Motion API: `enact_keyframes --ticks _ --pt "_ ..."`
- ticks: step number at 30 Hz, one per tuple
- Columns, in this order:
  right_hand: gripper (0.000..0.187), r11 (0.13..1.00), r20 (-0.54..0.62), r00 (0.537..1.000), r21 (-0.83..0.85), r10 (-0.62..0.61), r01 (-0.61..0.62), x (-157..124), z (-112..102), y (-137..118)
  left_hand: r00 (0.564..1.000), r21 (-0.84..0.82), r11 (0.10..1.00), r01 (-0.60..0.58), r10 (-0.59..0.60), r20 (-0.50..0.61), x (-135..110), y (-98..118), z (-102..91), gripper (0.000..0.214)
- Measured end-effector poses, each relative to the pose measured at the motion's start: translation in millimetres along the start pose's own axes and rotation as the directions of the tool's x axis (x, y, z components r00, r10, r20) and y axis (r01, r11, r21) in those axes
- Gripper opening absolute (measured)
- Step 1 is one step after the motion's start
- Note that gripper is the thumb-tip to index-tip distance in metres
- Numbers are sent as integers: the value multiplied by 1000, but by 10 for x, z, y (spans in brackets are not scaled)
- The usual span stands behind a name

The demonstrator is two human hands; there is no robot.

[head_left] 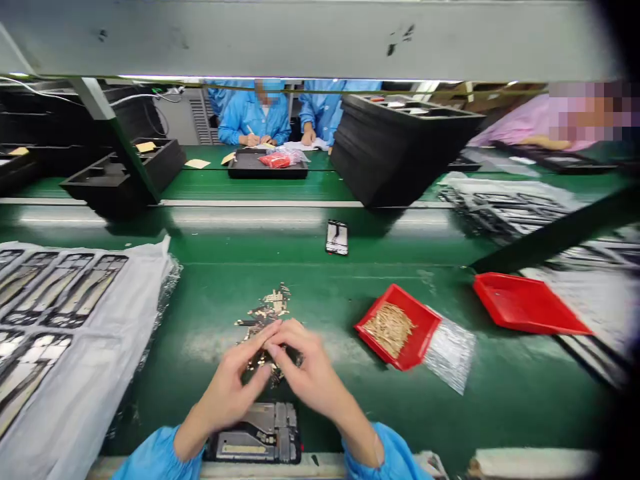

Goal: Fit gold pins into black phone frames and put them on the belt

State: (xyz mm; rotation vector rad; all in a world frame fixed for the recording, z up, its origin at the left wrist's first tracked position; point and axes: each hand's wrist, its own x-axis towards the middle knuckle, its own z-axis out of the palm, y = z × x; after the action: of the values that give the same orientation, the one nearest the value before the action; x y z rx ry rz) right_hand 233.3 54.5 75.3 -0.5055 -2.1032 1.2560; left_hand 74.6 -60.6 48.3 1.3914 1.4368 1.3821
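With left hand [229, 383] and right hand [309, 370] meeting at the fingertips, over a pile of small strips [274, 305]; cannot tell whether holding one; just beyond a phone frame [260, 437] lying crosswise, nearer the left.

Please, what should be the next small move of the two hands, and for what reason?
I would perhaps bring the left hand and right hand toward the phone-like frame. Their fingertips meet over the pile of small parts, and the frame lies just nearer the person, between the forearms. Whether they pinch a part is too small to see.
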Motion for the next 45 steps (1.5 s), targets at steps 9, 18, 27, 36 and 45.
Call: enact_keyframes --ticks 9,18,27,36,45 --pt "17 863 -383 923 -482 -48 -155 -744 -518 56 813 -474 830 293 -477 -334 -219 119 475 58" --pt "29 401 -590 802 -760 -95 -511 -1002 -1233 281 822 -304 764 569 -527 216 -125 207 381 59" --pt "21 707 14 983 -693 -185 143 -988 -414 -49 771 -120 791 600 -530 354 -13 254 562 42" --pt "13 665 -12 979 -736 -203 129 -961 -602 152 880 185 921 342 -383 281 -67 284 592 35" --pt "24 585 -75 964 -806 -253 91 -906 -1028 288 722 -363 624 692 -584 372 -171 99 438 80"
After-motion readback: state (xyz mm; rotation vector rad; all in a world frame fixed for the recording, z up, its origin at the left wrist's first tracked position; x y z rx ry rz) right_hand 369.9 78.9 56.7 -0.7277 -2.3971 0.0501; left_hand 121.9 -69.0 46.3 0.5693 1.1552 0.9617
